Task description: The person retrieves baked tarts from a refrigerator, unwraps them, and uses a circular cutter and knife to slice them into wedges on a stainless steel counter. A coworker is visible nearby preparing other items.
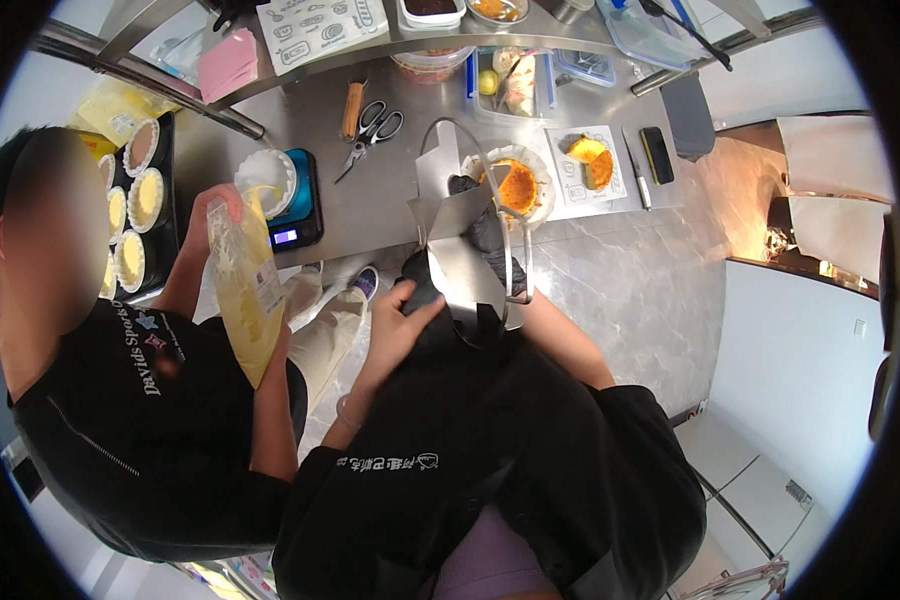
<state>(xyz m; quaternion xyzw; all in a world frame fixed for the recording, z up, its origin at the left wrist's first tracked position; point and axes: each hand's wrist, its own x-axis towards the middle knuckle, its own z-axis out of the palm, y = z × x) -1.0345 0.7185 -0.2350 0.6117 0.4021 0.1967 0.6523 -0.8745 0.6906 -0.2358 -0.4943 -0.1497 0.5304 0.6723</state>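
My left hand [396, 319], bare with a band at the wrist, has its thumb and fingers around crumpled black material [422, 281], which looks like a glove. My right hand [489, 234] wears a black glove and lies against a grey-white carton [456, 259] with raised flaps; the flaps partly hide its fingers, so its grip is unclear. A pale curved frame or handle [526, 259] runs along the carton. Just beyond is a browned round cake [517, 187] in pleated white paper. Cut cake pieces [600, 170] rest on printed paper [565, 196] to the right.
At left a co-worker holds a bag of yellow batter [244, 300] over a paper cup [267, 180] on a scale [311, 214]. A tray [166, 247] holds filled cups. Scissors [367, 135], a knife [637, 169] and a dark phone-like object [656, 155] lie on the steel counter [300, 112]. Tubs stand behind.
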